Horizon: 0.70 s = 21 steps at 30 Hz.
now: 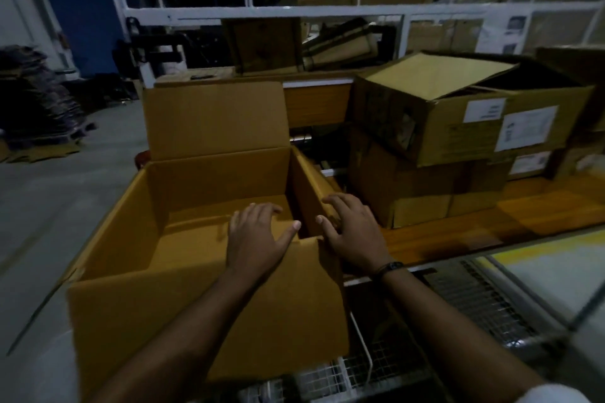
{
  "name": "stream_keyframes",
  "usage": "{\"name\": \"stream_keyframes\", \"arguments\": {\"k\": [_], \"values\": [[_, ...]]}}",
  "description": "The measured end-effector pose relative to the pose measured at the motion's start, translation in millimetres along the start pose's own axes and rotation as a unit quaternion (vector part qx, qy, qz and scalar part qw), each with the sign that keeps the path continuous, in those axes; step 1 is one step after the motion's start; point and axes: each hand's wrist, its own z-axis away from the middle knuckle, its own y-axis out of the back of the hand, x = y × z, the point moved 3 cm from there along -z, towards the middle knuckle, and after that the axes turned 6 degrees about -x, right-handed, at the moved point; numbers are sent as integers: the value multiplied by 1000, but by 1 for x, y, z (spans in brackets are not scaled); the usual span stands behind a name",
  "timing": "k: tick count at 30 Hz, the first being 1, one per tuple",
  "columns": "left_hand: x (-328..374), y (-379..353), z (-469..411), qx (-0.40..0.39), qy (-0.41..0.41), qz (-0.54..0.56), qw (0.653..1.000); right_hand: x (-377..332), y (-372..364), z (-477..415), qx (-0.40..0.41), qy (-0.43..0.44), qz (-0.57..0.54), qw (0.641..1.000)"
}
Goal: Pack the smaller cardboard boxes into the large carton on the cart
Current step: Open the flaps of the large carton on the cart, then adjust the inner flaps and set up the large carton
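Two splayed hands — left hand (258, 235), right hand (353, 229) — flank a wall of the large carton (209, 304).

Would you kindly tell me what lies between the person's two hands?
The right side wall of the large carton, near its front corner, stands between the left hand and the right hand, as the head view shows.

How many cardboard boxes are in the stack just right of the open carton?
2: the upper box, flap raised, sits on the lower box on the wooden table. Others may be hidden behind.
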Motion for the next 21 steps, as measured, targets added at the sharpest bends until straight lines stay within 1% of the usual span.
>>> {"name": "stream_keyframes", "arguments": {"k": [6,13,17,21], "values": [[62,-32,-75,-22,-93,75,993,70,45,-24,77,-78,-3,994],[140,-61,-133,-45,-174,95,979,149,97,-25,170,-175,-16,970],[186,-77,-158,-44,-217,101,970,178,123,-18,221,-210,-4,952],[237,-89,-183,-43,-241,111,963,202,144,-13,237,-222,9,946]]}}
